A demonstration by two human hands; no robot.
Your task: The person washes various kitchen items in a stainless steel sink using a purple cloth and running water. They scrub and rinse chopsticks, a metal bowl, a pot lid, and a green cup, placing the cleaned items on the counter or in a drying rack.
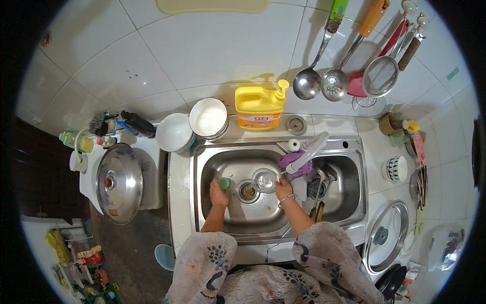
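Note:
My left hand [219, 193] is at the left side of the left basin of a stainless steel sink [243, 225], gripping a small round green object [224, 183], perhaps a scrubbing sponge. Over the same basin, my right hand [283, 190] holds a clear glass bowl [264, 180] by its right edge. Between the hands, the drain [248, 191] has bits of food in it. The white faucet spout [309, 152] reaches above the bowl's right side, with a purple cloth [295, 164] at its base.
Stacked white bowls [208, 117] and a yellow detergent jug [260, 106] stand behind the sink. Utensils with dark handles [320, 211] lie in the right basin. A ladle [306, 83] and strainers hang on the wall. Pot lids [119, 186] rest on either side.

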